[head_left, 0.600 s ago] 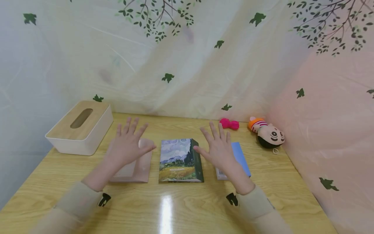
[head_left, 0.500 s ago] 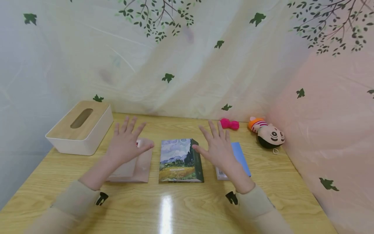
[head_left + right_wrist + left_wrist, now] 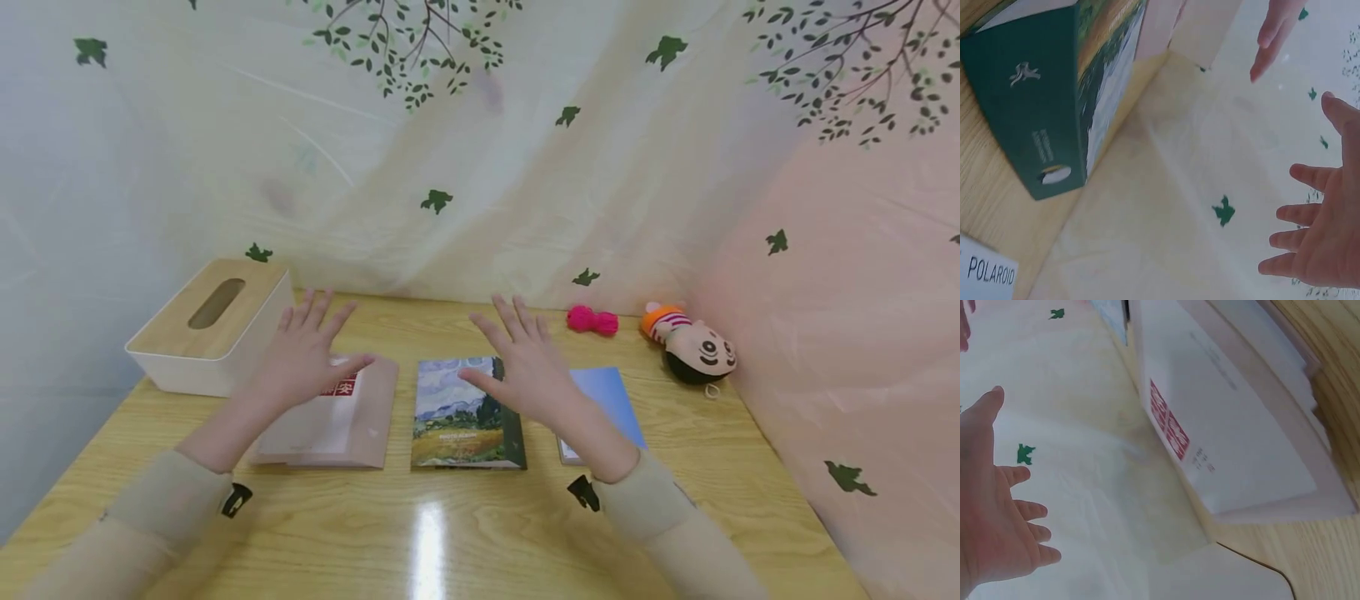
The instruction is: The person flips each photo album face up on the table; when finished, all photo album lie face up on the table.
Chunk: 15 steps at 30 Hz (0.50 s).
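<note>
My left hand (image 3: 303, 362) hovers with spread fingers over the pale pink book (image 3: 381, 408), whose white cover panel bears a red block of characters. My right hand (image 3: 528, 371) hangs in the air, fingers spread, between the photo album (image 3: 453, 421) and the blue book (image 3: 611, 400). The album has a painted landscape front and a dark green spine (image 3: 1029, 106). Neither hand holds anything. In the right wrist view, POLAROID is printed on a white edge (image 3: 985, 272) at the lower left. Part of the blue book lies hidden behind the right forearm.
A white tissue box (image 3: 210, 325) with a wooden lid stands at the back left. A pink bow-shaped object (image 3: 592, 321) lies near the back curtain (image 3: 360, 208). To its right lies a soft doll (image 3: 690, 343) on the wooden table (image 3: 495, 533).
Both hands have moved left; the right has shifted from beside the album to partly over it. More of the pink book's red lettering shows. The view has shifted slightly.
</note>
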{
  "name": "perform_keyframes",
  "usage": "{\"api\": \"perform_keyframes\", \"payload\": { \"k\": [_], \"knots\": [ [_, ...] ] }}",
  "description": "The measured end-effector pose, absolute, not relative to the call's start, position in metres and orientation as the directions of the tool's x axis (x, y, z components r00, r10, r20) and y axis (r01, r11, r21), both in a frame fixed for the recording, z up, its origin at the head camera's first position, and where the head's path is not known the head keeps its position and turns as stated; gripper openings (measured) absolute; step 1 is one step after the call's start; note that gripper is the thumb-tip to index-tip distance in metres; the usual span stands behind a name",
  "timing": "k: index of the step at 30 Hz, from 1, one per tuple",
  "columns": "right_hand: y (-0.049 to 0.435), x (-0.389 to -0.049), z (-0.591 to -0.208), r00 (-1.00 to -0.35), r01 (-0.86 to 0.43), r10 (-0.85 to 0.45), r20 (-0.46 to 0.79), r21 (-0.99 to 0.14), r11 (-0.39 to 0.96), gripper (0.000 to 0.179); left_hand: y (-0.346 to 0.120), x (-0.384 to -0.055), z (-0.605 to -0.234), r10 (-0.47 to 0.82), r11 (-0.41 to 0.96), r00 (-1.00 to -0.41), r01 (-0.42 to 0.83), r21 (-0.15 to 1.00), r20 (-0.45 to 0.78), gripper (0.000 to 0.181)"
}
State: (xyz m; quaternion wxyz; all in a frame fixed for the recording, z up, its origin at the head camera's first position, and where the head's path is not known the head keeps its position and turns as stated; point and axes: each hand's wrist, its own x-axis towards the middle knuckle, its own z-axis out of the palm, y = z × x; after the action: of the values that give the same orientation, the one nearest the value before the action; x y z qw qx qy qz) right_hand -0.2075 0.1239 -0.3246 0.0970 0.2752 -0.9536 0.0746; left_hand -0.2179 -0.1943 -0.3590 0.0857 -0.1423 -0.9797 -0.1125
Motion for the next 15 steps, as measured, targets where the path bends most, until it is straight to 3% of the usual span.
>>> {"api": "perform_keyframes", "payload": {
  "k": [4, 11, 15],
  "knots": [
    [0.106, -0.207, -0.327, -0.793, -0.6, -0.569, 0.218, -0.117, 0.791, 0.078, -0.204, -0.224, -0.363, 0.275, 0.929, -0.945, 0.309, 0.205, 0.177, 0.089],
    [0.077, -0.203, -0.343, -0.75, -0.654, -0.643, 0.159, -0.332, 0.68, 0.083, -0.219, -0.234, -0.373, 0.313, 0.911, -0.937, 0.343, 0.229, 0.158, 0.089],
    [0.061, -0.201, -0.357, -0.727, -0.67, -0.672, 0.142, -0.365, 0.647, 0.089, -0.227, -0.238, -0.379, 0.328, 0.901, -0.932, 0.358, 0.245, 0.156, 0.09]
  ]
}}
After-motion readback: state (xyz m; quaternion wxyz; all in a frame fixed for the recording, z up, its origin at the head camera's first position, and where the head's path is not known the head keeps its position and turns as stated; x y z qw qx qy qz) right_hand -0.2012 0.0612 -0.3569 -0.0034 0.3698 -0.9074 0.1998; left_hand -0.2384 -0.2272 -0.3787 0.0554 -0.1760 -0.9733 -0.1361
